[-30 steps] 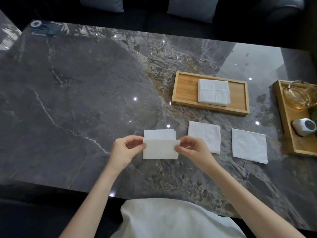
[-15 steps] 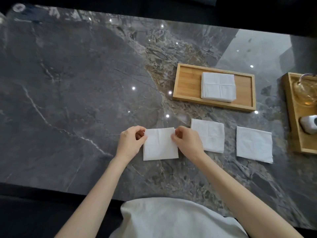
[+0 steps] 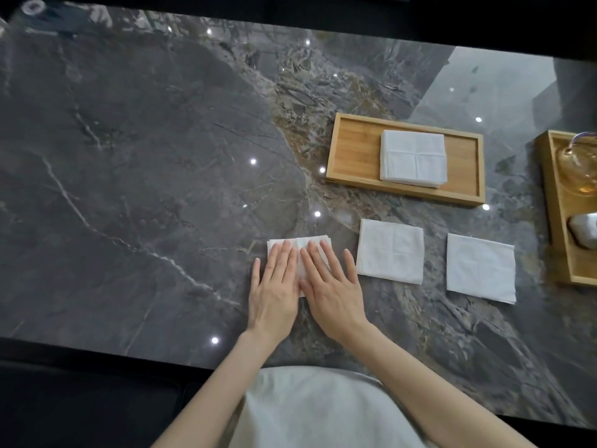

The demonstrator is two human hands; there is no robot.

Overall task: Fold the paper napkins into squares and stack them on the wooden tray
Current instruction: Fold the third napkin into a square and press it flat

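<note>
Our fingers (image 3: 284,260) lie straight and close together, palms down: the left hand (image 3: 274,286) and right hand (image 3: 329,286) press side by side, gripping nothing, on the folded napkin (image 3: 298,244), which lies flat on the marble table (image 3: 145,173) and is mostly hidden under them. Just right of it we see 2 more folded napkins (image 3: 390,250) apart from each other. Beyond them the wooden tray (image 3: 355,150) holds a stack of squares (image 3: 413,158)
</note>
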